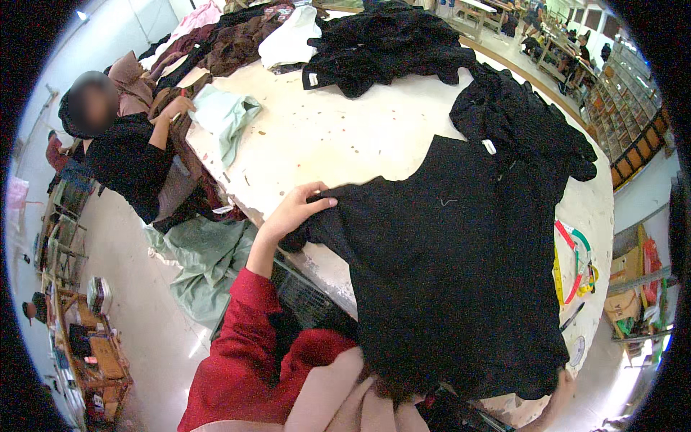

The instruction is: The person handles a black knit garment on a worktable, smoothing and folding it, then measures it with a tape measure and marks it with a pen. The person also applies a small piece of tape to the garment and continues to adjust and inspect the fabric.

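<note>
A black garment lies spread over the near right part of the white table, its lower part hanging toward me. My left hand is closed on its upper left edge, thumb and fingers pinching the cloth. At its lower right corner is my right hand, touching the cloth; its fingers are mostly hidden and blurred. A small pale thread-like mark shows on the black cloth. Just beyond lies a bunched black garment with a white label.
The white table carries a black clothes pile, white cloth and pale green cloth. A tape measure lies at right. A co-worker handles cloth at left. Green fabric hangs beside the table.
</note>
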Action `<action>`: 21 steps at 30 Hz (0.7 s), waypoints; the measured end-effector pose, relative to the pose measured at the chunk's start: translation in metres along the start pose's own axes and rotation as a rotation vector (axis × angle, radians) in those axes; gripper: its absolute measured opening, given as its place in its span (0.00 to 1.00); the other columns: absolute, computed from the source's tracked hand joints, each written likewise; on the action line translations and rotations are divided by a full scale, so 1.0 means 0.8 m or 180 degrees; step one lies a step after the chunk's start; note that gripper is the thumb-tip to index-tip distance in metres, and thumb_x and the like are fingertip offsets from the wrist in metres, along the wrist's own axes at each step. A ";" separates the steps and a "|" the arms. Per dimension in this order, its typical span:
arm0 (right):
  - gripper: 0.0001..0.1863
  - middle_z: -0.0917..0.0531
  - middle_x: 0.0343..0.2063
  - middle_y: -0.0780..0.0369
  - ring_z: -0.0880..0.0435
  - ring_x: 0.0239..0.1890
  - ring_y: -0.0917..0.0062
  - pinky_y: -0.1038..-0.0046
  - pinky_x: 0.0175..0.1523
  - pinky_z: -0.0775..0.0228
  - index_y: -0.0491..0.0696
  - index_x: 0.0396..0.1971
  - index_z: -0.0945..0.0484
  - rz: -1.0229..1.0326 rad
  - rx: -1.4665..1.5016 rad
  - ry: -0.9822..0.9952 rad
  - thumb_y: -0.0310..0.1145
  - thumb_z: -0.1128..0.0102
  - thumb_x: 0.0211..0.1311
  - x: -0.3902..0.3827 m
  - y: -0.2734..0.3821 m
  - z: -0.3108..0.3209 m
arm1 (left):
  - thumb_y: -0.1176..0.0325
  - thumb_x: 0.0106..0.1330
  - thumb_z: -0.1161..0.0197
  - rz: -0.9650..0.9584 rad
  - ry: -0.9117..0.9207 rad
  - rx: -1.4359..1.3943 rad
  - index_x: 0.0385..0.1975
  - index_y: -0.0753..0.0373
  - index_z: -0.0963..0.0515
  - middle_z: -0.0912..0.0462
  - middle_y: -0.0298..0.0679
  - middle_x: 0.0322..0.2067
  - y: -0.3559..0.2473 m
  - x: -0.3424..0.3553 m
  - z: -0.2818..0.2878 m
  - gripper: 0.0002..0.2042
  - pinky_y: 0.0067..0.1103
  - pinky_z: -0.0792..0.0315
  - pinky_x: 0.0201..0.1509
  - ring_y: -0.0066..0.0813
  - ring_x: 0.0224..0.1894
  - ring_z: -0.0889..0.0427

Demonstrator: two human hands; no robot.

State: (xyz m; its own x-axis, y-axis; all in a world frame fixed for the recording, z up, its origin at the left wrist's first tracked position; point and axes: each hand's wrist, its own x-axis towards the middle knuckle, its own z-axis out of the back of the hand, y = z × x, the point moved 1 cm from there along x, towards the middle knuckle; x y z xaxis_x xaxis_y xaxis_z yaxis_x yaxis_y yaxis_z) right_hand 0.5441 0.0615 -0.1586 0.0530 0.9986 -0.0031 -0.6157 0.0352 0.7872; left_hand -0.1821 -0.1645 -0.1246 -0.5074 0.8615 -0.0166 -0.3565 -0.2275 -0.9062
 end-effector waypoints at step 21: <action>0.17 0.17 0.37 0.53 0.18 0.41 0.65 0.67 0.49 0.28 0.41 0.47 0.24 0.0022 -0.1813 0.0401 0.40 0.46 0.71 -0.121 0.174 -0.115 | 0.61 0.68 0.40 0.0258 0.0015 0.1120 0.35 0.71 0.20 0.18 0.49 0.25 -0.034 -0.091 -0.049 0.15 0.25 0.27 0.38 0.32 0.27 0.21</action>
State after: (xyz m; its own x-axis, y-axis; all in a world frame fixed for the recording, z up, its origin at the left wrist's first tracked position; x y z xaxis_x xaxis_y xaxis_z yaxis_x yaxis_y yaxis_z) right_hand 0.3810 -0.0266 -0.1051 -0.0248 0.9947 -0.1000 -0.9433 0.0098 0.3317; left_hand -0.1049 -0.2032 -0.1155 -0.5418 0.8362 -0.0850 -0.5641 -0.4367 -0.7008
